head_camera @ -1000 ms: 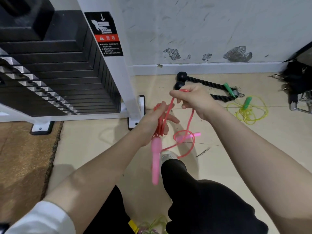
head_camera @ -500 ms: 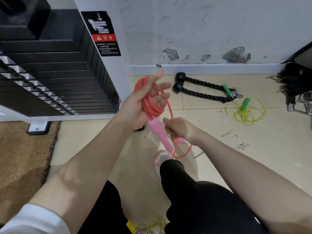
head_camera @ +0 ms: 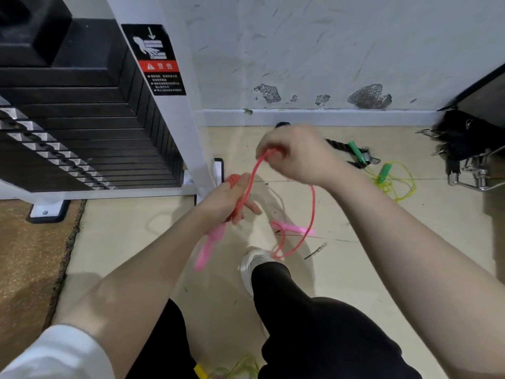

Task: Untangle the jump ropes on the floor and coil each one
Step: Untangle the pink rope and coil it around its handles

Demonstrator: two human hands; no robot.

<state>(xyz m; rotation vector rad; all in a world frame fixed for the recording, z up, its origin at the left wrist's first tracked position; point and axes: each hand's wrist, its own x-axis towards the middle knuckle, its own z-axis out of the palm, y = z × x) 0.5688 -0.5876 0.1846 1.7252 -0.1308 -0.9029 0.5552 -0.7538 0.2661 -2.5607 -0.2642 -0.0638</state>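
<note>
My left hand (head_camera: 229, 198) is low and grips the red coils of the pink rope (head_camera: 311, 209), one handle (head_camera: 209, 247) hanging below it. My right hand (head_camera: 297, 153) is raised higher, pinching the cord taut. The slack loops down near my shoe (head_camera: 252, 266), the other handle (head_camera: 293, 228) dangling. The yellow rope (head_camera: 396, 184) lies on the floor (head_camera: 382, 255) by the wall.

Left hand (head_camera: 228, 198) holds coiled pink jump rope (head_camera: 311, 209); right hand (head_camera: 296, 154) pinches its strand.
</note>
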